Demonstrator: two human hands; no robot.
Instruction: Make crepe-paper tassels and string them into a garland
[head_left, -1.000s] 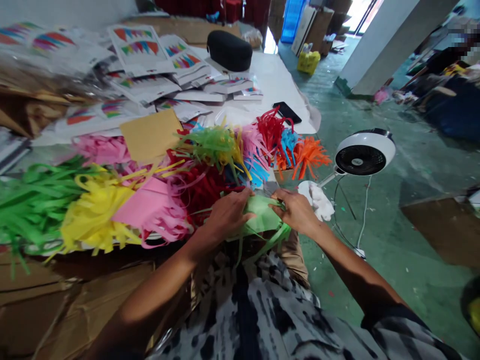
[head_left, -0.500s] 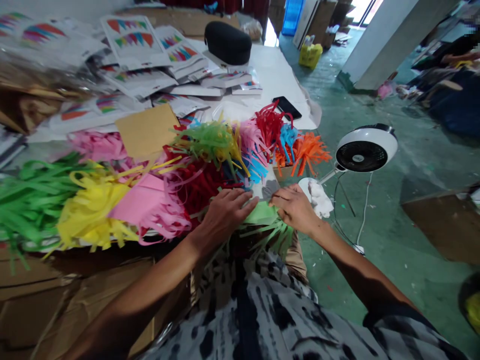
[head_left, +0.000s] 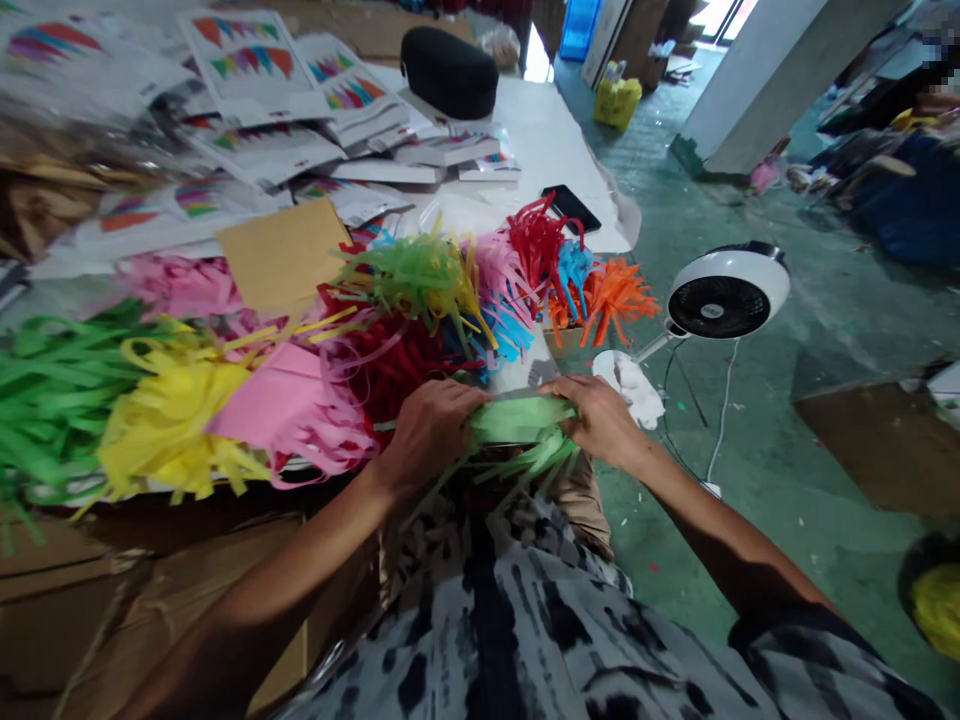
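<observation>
A light green fringed tissue-paper piece (head_left: 521, 420) stretches between my two hands at the table's near edge, its cut strips hanging toward my lap. My left hand (head_left: 433, 428) is closed on its left end, knuckles up. At the other end, my right hand (head_left: 600, 418) pinches the paper with curled fingers. Left of my left hand lie a pink fringed paper bundle (head_left: 300, 415) and dark red strips (head_left: 409, 370). Farther left are yellow strips (head_left: 176, 410) and green strips (head_left: 60, 380). Beyond my hands sits a green and yellow tassel bunch (head_left: 416, 275).
Printed packets (head_left: 240, 70) are piled at the back left beside a black case (head_left: 450, 75). A phone (head_left: 571, 207) lies on the white table (head_left: 540, 130). Orange tassels (head_left: 619, 300) hang at its right edge. A white fan (head_left: 724, 290) stands to the right.
My left hand has gone from stretched fingers lying over the green paper to gripping its left end. My hands are farther apart, and the paper's band is raised and spread between them.
</observation>
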